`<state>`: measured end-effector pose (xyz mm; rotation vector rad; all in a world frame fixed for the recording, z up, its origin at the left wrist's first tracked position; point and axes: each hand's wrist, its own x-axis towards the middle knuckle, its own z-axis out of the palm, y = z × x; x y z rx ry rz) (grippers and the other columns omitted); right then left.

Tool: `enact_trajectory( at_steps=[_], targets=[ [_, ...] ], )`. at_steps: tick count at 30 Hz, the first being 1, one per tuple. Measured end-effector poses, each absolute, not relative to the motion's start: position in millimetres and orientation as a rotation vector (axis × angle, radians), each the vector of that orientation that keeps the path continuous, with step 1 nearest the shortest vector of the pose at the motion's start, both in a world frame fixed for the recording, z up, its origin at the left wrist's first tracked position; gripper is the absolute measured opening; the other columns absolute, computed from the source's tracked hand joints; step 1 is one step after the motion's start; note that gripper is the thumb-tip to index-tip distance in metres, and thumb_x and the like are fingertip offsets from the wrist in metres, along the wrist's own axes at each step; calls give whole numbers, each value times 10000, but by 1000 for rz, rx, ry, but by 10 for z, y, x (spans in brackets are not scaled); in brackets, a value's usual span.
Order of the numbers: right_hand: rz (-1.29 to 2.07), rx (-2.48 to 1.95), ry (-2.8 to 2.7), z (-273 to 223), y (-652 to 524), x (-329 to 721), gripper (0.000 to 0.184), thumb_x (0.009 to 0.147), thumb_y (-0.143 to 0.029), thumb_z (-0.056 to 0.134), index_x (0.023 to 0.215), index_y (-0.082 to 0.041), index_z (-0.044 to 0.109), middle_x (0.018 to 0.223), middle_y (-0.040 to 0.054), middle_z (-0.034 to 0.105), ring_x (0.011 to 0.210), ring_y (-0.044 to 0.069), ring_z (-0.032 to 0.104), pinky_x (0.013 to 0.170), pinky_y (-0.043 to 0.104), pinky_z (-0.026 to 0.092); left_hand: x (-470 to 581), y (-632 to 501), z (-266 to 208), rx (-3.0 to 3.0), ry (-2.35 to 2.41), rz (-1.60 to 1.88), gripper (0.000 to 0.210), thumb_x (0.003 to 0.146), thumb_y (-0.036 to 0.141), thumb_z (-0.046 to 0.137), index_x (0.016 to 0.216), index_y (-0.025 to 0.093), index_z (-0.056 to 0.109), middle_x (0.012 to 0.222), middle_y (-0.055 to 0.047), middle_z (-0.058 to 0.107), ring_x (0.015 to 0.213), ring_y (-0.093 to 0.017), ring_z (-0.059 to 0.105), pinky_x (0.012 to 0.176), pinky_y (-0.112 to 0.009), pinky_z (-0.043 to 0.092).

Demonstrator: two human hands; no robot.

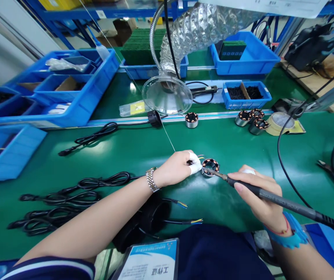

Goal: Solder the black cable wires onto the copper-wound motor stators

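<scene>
One soldering iron (289, 204) is gripped in the right hand (261, 206), its tip held at a copper-wound ring (213, 162) on the table (111, 155); thin wire (168, 136) is pinched in the left hand (177, 167) beside it. Soldering is apparently being done; steadiness seems called for next.

Soldering iron (285, 202) cut off at right; badge (151, 261) cut off below.

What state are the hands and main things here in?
Left hand, fingers pinched
Thin strand, straight, leading to the left hand
Right hand, closed around the soldering iron
Soldering iron, tip at the copper-wound ring
Copper-wound ring, open side up
Green boards, standing on edge in a row
Small blue bin, divided, dark pieces both sides
Cable ends, stripped, coloured cores showing
</scene>
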<state>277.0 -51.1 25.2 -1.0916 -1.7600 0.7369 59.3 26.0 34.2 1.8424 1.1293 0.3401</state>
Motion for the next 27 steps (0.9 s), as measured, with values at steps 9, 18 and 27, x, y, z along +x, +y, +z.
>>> enact_trajectory(
  at_steps=[9, 18, 27],
  targets=[
    [762, -1086, -1760, 242, -505, 2752, 277, 747, -95, 567, 984, -219, 640, 734, 21, 602, 675, 137, 524, 608, 292, 423, 590, 267, 329, 1859, 1122, 339, 102, 724, 162, 516, 646, 142, 580, 741, 5, 548, 662, -111, 504, 621, -229, 371],
    [778, -1084, -1735, 225, -496, 2779, 301, 748, -81, 568, 995, -237, 639, 758, 19, 605, 684, 136, 516, 627, 303, 408, 595, 258, 339, 1810, 1133, 347, 82, 708, 144, 522, 646, 146, 577, 728, 14, 540, 636, -97, 488, 585, -218, 363],
    [790, -1070, -1721, 234, -507, 2788, 298, 749, -84, 565, 996, -232, 640, 753, 21, 599, 687, 139, 515, 617, 303, 409, 592, 265, 346, 1826, 1141, 340, 90, 713, 146, 519, 641, 141, 573, 742, 9, 540, 652, -101, 495, 608, -225, 374]
  ],
)
